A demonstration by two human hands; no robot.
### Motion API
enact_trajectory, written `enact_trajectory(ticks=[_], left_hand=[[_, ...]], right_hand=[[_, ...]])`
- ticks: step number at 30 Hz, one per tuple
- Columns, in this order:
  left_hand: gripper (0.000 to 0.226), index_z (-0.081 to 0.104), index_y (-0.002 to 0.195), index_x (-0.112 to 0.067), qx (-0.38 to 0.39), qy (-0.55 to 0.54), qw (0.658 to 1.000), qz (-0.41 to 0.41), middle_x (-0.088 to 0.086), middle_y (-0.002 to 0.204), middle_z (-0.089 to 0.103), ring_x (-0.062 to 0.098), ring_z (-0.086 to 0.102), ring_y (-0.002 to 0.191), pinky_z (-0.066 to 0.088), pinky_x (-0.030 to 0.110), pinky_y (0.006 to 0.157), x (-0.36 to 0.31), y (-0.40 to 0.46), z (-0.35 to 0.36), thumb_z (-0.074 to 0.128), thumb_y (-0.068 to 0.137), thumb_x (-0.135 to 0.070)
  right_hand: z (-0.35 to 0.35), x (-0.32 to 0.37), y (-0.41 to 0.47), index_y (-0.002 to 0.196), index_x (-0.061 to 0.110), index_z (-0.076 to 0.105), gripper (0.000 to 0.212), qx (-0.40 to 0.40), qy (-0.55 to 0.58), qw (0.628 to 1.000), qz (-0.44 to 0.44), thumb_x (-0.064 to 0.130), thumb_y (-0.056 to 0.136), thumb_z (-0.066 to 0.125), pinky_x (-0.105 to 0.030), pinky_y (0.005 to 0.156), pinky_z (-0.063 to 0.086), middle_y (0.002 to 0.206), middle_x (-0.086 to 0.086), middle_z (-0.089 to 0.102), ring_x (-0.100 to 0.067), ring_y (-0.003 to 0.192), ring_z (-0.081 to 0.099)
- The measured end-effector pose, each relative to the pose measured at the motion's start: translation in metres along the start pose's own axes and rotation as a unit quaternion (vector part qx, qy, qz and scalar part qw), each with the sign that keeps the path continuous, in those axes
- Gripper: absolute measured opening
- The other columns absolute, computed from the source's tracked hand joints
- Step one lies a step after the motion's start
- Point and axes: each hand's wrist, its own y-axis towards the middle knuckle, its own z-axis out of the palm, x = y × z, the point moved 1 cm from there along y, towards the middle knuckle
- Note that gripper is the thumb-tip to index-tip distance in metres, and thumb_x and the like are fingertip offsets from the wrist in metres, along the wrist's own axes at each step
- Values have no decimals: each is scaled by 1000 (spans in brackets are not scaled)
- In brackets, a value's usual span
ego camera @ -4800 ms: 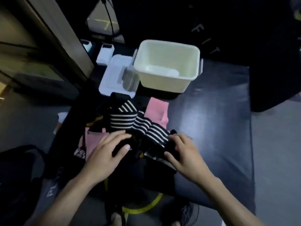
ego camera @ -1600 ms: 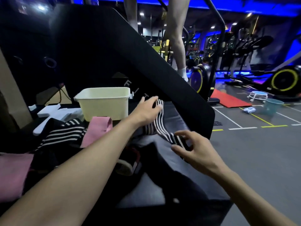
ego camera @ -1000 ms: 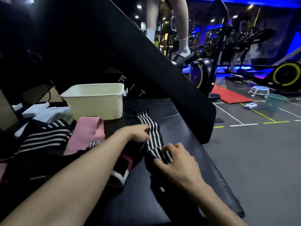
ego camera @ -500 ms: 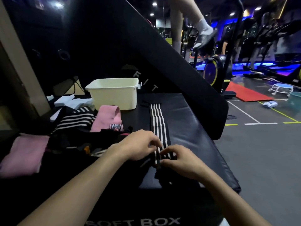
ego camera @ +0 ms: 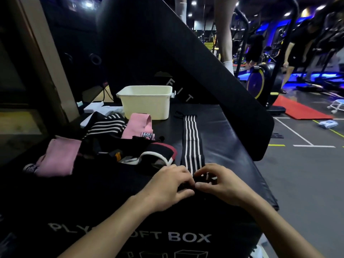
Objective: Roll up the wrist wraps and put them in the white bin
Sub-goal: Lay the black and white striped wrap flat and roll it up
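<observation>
Pinching striped wrap point(ego camera: 192, 142) end, left hand point(ego camera: 167, 185) and right hand point(ego camera: 221, 183)

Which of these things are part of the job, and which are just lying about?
Job:
striped wrap, near end pinched by left hand and right hand
white bin
pink wraps
second striped wrap

Lying about:
red mat
white stool
exercise bike

Black soft box point(ego camera: 229, 138) carries white bin point(ego camera: 147, 105), striped wrap point(ego camera: 192, 144), pink wraps point(ego camera: 137, 127)
</observation>
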Motion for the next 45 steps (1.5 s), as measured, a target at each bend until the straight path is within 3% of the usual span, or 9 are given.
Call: enact_trajectory(ticks=[4, 8, 12, 17, 24, 31, 38, 41, 45], left_hand=[[12, 65, 97, -33, -31, -42, 999, -16, -16, 94, 69, 4, 62, 89, 51, 33, 87, -4, -8, -1, 70, 87, -35], [13, 70, 94, -32, -63, -90, 992, -57, -18, 89, 74, -1, 68, 85, 54, 26, 81, -1, -14, -4, 76, 85, -26], [13, 75, 91, -29, -78, -137, 984, -79, -16, 84, 75, -4, 69, 81, 55, 24, 80, 1, -17, -3, 79, 83, -19], [7, 78, 96, -28, -58, -170, 982, -54, -17, 88, 76, -4, 70, 86, 52, 17, 82, 4, -22, -2, 78, 88, -27], [11, 78, 90, -28, -67, -200, 977, -40, -20, 88, 76, -3, 70, 89, 55, 27, 88, 10, -27, 8, 82, 82, -22], [32, 79, 110, -25, -38, -180, 983, 24, -15, 123, 67, -3, 59, 118, 41, 14, 105, 32, -27, 9, 87, 79, -28], [27, 78, 114, -27, -2, -171, 984, 50, -15, 130, 65, -2, 57, 124, 42, 22, 110, 44, -25, 7, 75, 88, -33], [31, 79, 115, -23, 6, -178, 983, 50, -11, 131, 65, 0, 57, 126, 42, 26, 112, 46, -23, 10, 60, 92, -15], [17, 80, 109, -25, -17, -171, 983, 59, -14, 124, 66, 2, 59, 121, 44, 26, 108, 44, -22, 13, 71, 95, -24]], right_hand=[[4, 0, -8, 103, 43, 74, 33, 17, 43, 999, -2, 57, 73, 77, -35, 95, 55, 122, 16, 60, -4, 108, 63], [12, 5, -15, 101, 48, 75, 20, -16, -25, 999, -16, 49, 81, 79, -26, 110, 38, 153, 15, 38, -1, 140, 38], [29, 14, -22, 101, 36, 78, 12, -86, -112, 989, -49, 39, 89, 75, -34, 105, 43, 147, 16, 51, -8, 130, 45], [36, 18, -25, 97, 33, 75, 9, -98, -142, 984, -33, 38, 90, 72, -33, 84, 49, 99, 16, 68, -8, 95, 55], [33, 27, -22, 95, 31, 76, 9, -28, -128, 991, 0, 36, 87, 73, -36, 90, 49, 103, 11, 59, -11, 96, 58], [42, 30, -28, 96, 29, 76, 15, -86, -144, 986, -2, 40, 94, 67, -37, 84, 51, 100, 13, 63, -10, 93, 60], [42, 35, -34, 84, 25, 81, 20, -100, -132, 986, 6, 42, 91, 73, -20, 74, 43, 98, 14, 67, 0, 82, 58], [46, 36, -36, 82, 25, 81, 13, -113, -127, 985, 12, 37, 86, 79, -19, 76, 43, 96, 12, 69, -3, 85, 63], [46, 34, -36, 83, 27, 81, 10, -110, -121, 986, 25, 32, 77, 86, -23, 78, 45, 98, 13, 68, -6, 88, 63]])
